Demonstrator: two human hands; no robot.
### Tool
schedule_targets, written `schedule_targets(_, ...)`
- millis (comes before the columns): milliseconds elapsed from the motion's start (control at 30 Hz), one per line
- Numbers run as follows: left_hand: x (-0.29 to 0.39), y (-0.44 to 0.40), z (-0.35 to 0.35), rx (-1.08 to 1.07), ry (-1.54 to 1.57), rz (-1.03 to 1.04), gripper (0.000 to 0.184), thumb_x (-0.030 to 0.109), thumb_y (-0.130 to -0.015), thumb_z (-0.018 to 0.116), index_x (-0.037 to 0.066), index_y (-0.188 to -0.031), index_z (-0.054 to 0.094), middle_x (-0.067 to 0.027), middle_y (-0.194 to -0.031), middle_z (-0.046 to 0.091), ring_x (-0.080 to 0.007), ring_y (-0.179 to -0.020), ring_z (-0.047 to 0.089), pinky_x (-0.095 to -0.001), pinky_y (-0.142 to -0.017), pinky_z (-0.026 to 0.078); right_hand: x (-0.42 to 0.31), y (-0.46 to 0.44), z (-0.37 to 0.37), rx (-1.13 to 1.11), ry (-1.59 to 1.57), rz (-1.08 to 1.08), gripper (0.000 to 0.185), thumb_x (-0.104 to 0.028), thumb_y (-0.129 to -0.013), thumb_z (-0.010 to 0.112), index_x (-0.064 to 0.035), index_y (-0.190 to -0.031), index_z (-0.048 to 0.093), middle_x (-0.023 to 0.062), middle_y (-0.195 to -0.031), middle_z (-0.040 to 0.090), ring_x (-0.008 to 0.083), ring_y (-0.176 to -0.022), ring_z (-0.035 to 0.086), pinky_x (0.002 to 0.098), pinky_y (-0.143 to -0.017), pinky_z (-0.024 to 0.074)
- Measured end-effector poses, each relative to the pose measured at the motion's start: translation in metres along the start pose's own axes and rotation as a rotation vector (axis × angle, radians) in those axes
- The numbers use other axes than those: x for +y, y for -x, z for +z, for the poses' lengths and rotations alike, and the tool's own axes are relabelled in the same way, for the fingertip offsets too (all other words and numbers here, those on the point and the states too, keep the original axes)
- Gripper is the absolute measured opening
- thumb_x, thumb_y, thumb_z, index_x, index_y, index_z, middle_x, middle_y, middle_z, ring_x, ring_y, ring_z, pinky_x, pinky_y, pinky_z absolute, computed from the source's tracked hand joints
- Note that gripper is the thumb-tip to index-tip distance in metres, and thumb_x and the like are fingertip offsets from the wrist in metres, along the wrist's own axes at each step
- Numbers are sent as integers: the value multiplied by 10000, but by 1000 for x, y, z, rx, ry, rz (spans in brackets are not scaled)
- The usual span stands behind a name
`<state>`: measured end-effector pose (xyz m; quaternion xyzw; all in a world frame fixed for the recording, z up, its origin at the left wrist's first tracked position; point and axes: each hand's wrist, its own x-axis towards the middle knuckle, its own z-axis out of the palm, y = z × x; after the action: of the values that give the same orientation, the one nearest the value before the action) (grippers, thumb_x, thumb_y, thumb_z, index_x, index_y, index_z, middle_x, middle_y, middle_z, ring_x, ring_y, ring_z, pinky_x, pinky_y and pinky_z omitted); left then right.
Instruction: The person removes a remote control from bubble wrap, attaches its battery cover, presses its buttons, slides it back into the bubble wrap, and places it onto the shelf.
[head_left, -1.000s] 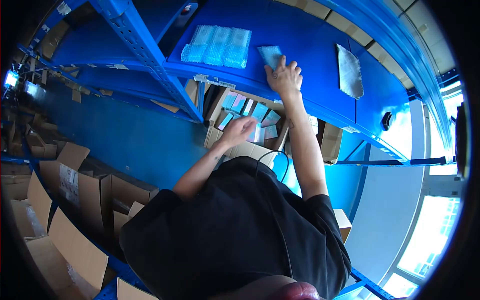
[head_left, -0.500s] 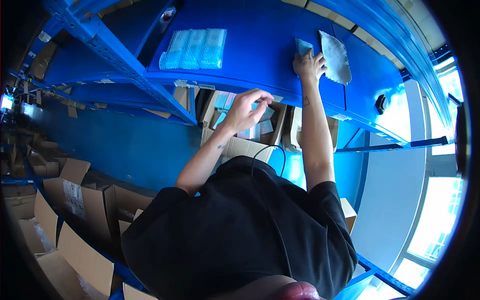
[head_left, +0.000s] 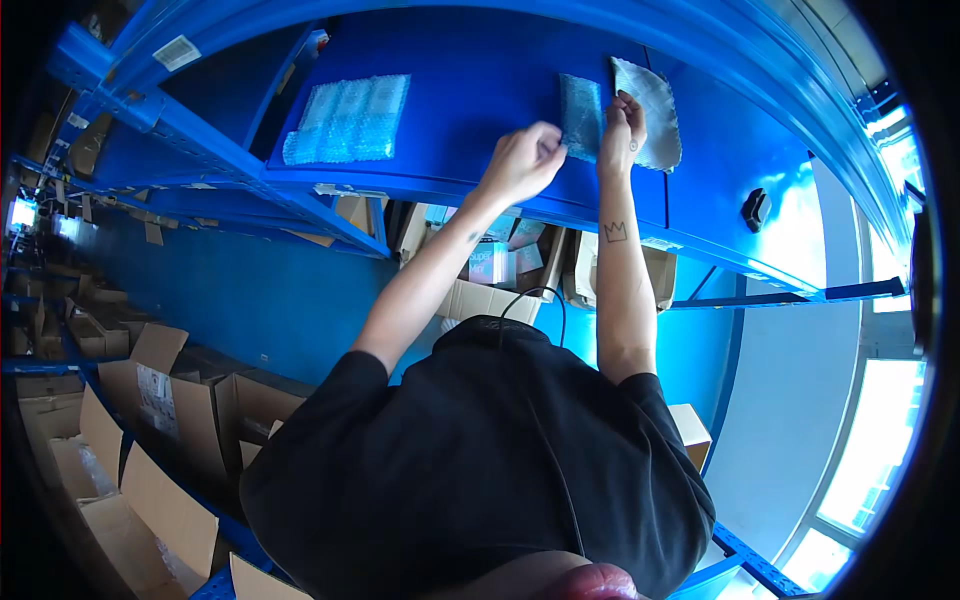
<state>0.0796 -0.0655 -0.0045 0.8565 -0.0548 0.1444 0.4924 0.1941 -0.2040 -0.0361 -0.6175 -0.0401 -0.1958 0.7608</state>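
A narrow bubble-wrap piece lies on the blue shelf surface between my hands. My left hand is at its lower left edge, fingers curled and slightly blurred; whether they grip the edge I cannot tell. To the right of it, my right hand has its fingers pinched together at the left edge of a silver-grey sheet with jagged ends, which lies flat. Further left on the same surface rest bubble-wrapped packs, side by side.
Under the shelf edge stands an open carton with small printed boxes. A second carton is beside it. A black object sits at the right of the surface. Blue rack beams frame the left; open cardboard boxes fill the lower left.
My right hand has left the top of the narrow bubble-wrap piece and come to the silver-grey sheet's left edge. My left hand has moved up and forward, close to the bubble-wrap piece. The view has shifted slightly.
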Motion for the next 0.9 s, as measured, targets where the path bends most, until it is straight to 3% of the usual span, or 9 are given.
schedule_targets(100, -9, -47, 32, 50, -51, -78, 334, 159, -831, 683, -27, -1096, 599, -123, -875, 682, -192, -688, 636, -301, -596, 504, 3, -7, -7, -18, -115, -8, 346, -103, -814, 591, 6, -1143, 594, 157, -989, 611, 245, -856, 597, 320, -810, 482)
schedule_targets(233, -24, -62, 43, 150, 16, -219, 371, 145, -808, 703, -10, -1116, 566, -111, -832, 657, -194, -672, 630, -317, -599, 506, -22, 3, -26, -59, 668, -263, 377, -120, -798, 616, 24, -1146, 590, 163, -912, 644, 262, -806, 623, 330, -757, 503)
schedule_targets(400, -8, -72, 36, 84, -74, -290, 391, 114, -802, 699, 4, -1140, 535, -103, -813, 638, -207, -660, 625, -327, -601, 506, -46, 10, -35, -288, 734, 112, 406, -107, -774, 630, 42, -1148, 583, 157, -795, 673, 307, -706, 652, 352, -678, 522)
schedule_targets(600, -11, -78, 46, 141, -202, -260, 256, 76, -798, 675, 0, -1027, 589, -109, -796, 636, -223, -639, 625, -332, -599, 509, -28, 5, -29, -260, 823, -54, 433, -101, -758, 649, 49, -1157, 576, 158, -716, 685, 349, -629, 661, 379, -620, 529)
schedule_targets(733, -20, -72, 60, 349, -588, 368, 133, 83, -804, 648, -21, -885, 627, -119, -750, 631, -260, -601, 619, -357, -608, 520, -21, 5, -27, -228, 895, -175, 411, -80, -765, 649, 48, -1149, 578, 170, -733, 691, 365, -652, 671, 392, -611, 531)
schedule_targets(767, -15, -70, 59, 352, -590, 363, 133, 83, -804, 648, -21, -885, 627, -119, -750, 631, -260, -601, 619, -357, -608, 520, -20, 6, -27, -234, 894, -175, 411, -80, -765, 649, 48, -1149, 578, 170, -733, 691, 365, -652, 671, 392, -611, 531)
schedule_targets(900, 24, -70, 52, 27, -650, -4, 145, 117, -807, 624, -26, -801, 648, -141, -772, 639, -284, -649, 632, -389, -625, 530, -19, 5, -33, -222, 833, -89, 368, -74, -774, 641, 44, -1119, 590, 166, -732, 696, 343, -625, 673, 373, -592, 532)
